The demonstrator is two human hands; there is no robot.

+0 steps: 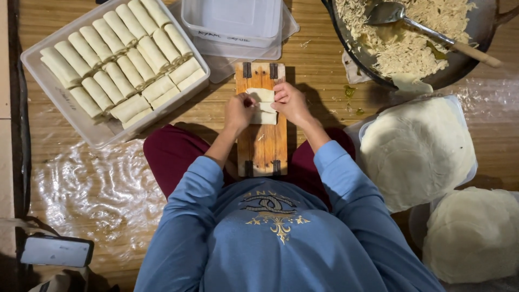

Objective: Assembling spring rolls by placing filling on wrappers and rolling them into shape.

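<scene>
A pale wrapper, partly rolled into a spring roll, lies across a small wooden board on the floor in front of me. My left hand grips its left end and my right hand presses its right end, fingers curled over the dough. A clear plastic tray at the upper left holds several finished white rolls packed in rows. A dark pan at the upper right contains shredded pale filling with a metal spoon resting in it.
Two stacks of round white wrappers sit at the right, one in a clear container, another lower down. Empty clear containers stand beyond the board. Crinkled plastic sheet covers the floor at left; a phone lies at lower left.
</scene>
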